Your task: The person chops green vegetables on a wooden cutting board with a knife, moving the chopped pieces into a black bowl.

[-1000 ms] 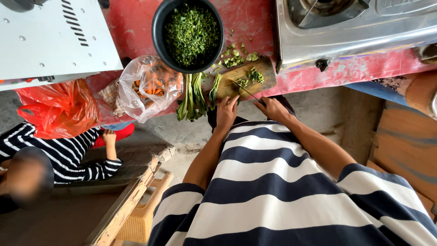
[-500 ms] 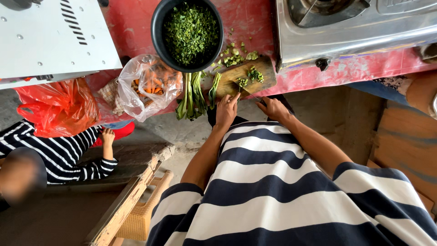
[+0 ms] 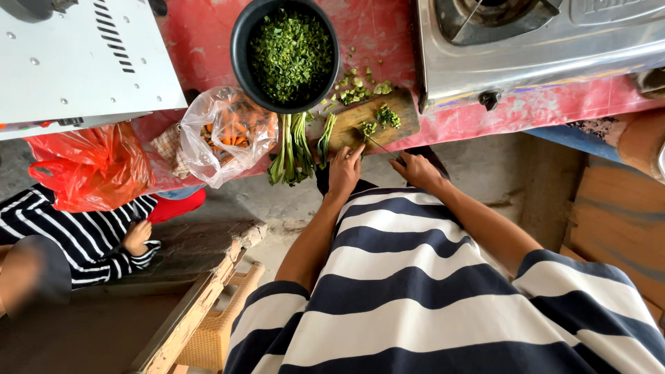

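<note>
At frame centre, on the wooden cutting board: left hand pinning green stalks, right hand closed, apparently round a knife. Black bowl above already heaped with chopped greens; uncut bunch left on red worktop.

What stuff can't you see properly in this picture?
- Knife in the right hand: head view, thin and small; its handle is hidden in the hand.
- Left hand fingertips: head view, pressed on the wooden board, what they pin down is hidden.
- Stove: cut off by the top edge.
- Clear bag: crinkled plastic blurs the orange pieces inside.
</note>
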